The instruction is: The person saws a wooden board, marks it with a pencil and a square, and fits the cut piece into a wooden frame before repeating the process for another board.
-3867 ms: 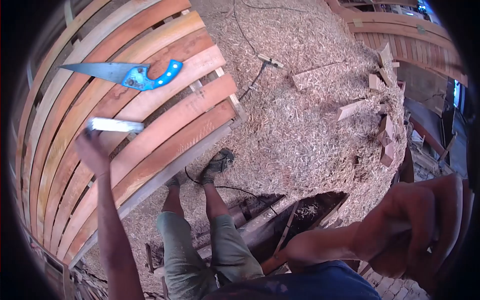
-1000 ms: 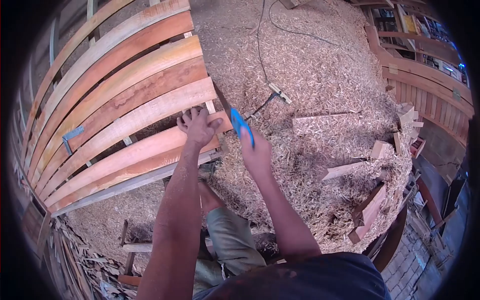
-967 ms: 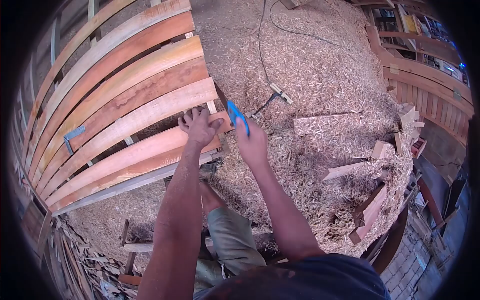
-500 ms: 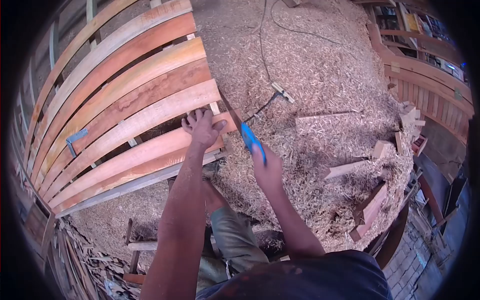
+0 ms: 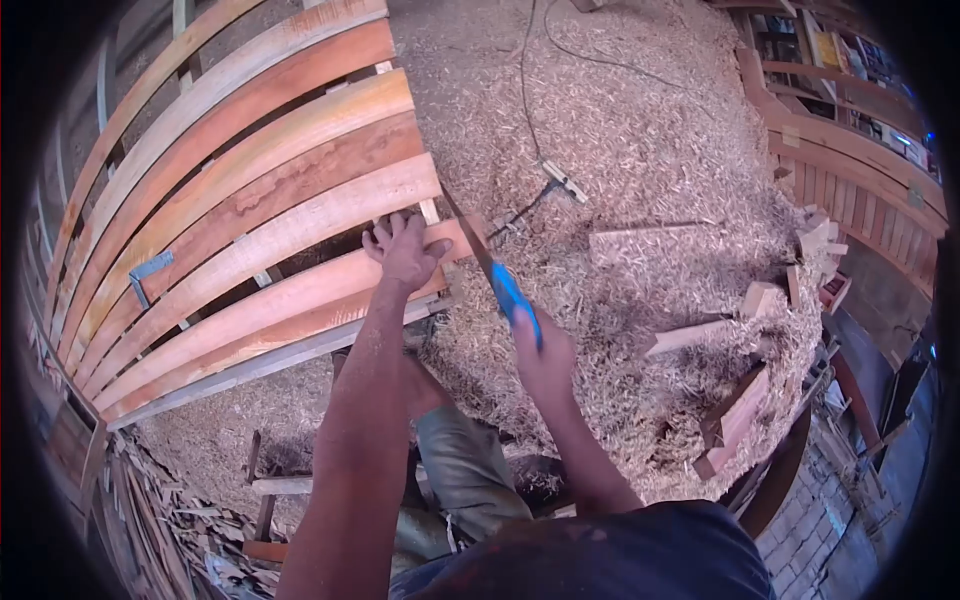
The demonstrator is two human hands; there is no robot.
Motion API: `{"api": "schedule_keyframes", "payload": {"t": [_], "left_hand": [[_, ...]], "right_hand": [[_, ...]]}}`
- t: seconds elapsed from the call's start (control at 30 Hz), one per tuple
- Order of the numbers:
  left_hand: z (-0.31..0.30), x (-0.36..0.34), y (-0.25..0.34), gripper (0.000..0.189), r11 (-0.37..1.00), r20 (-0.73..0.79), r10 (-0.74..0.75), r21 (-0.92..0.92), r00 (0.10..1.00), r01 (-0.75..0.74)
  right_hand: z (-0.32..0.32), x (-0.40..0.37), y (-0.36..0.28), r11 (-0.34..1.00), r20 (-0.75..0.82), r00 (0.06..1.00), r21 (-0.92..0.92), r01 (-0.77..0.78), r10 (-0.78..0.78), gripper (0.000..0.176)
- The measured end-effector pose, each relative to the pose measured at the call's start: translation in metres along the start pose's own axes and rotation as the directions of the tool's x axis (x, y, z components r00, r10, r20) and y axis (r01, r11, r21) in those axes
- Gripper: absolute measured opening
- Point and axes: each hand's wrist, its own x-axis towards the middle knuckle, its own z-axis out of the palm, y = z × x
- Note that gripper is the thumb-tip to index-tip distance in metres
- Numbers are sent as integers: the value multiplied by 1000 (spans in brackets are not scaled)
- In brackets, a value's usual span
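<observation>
One saw (image 5: 512, 298) across one slat's (image 5: 375, 264) right end

The saw crosses the slat near the rack's (image 5: 270, 355) lower right corner; its blade tip is hard to make out. The right hand (image 5: 547, 362) is closed around the handle, hiding part of it. The left hand (image 5: 407, 254) spreads its fingers over the same slat, beside the blade. One metal square (image 5: 150, 272) lies toward the rack's left edge. The rack shows eight slats, probably, as its upper left is cut off.

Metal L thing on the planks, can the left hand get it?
Probably yes, with a stretch: nothing covers the metal square, with only slats between. But the left hand would have to leave the pinkish slat it rests on.
</observation>
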Motion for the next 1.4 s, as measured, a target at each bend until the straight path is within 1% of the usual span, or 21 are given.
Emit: {"api": "schedule_keyframes", "payload": {"t": [0.07,0.1,0.13,0.23,0.33,0.43,0.5,0.53,0.6,0.63,0.7,0.77,0.8,0.83,0.9,1.0,1.1,1.17,1.27,1.33,1.4], "left_hand": [[18,-1,-9,54,998,-130,57,-3,990,-57],[6,-1,-5,56,1000,0,16,-9,1000,-16],[5,-3,-5,57,1000,16,2,-15,1000,-2],[7,0,-6,63,999,-8,17,-41,1000,-17],[3,1,-4,64,1000,43,6,-28,999,-5],[3,5,-2,66,1000,15,2,-18,1000,-2],[0,0,-3,66,1000,63,5,-13,998,-4],[2,3,-4,65,1000,19,15,-7,1000,-14],[12,-1,-7,65,999,-60,32,-2,998,-32],[-1,-4,-1,65,1000,29,9,1,1000,-9],[0,-7,-1,66,1000,37,7,-13,999,-7],[7,-2,-4,67,999,-35,25,-29,999,-26],[6,1,-3,67,999,-41,26,-30,999,-27],[6,0,-2,66,999,-39,23,-30,999,-24],[5,-3,-1,63,1000,-25,11,-27,1000,-11],[2,-4,0,63,1000,-16,23,-14,1000,-23],[-4,1,3,67,1000,-23,-19,16,1000,19],[0,-5,1,70,999,-19,25,-28,1000,-26],[2,-2,-2,67,1000,12,1,-21,1000,0],[6,1,-2,66,999,-44,11,-32,999,-13],[7,-2,-1,65,1000,-24,-14,-5,1000,14]], "right_hand": [[60,82,15,975,-82,972,-32,220,-222,38],[71,112,-3,986,-13,986,-22,167,-168,38],[72,126,-16,993,55,992,-17,115,-114,38],[34,51,-4,991,-46,990,-13,134,-135,41],[-53,-72,-12,998,59,997,12,-59,58,34],[-58,-84,-13,996,12,996,-30,-85,85,32],[-11,-18,4,997,-16,1000,-79,5,-6,31],[19,21,10,998,-32,998,32,49,-48,34],[69,97,20,978,-6,978,-18,208,-208,39],[71,103,9,984,24,983,-4,181,-181,40],[56,105,-20,991,70,989,17,132,-133,43],[16,31,2,995,7,996,-45,85,-85,39],[-14,-14,-8,999,13,999,5,-36,36,33],[-38,-56,1,1000,-15,1000,-6,5,-5,33],[-65,-104,-2,983,36,987,98,-157,154,35],[-28,-48,11,994,-1,998,-88,-64,64,35],[49,68,15,989,-47,989,42,144,-142,45],[69,113,3,996,75,993,12,91,-92,45],[31,53,11,999,87,996,-33,19,-16,39],[-25,-36,3,998,10,999,38,-49,48,37],[-60,-92,7,988,62,987,-35,-148,150,37]]}}
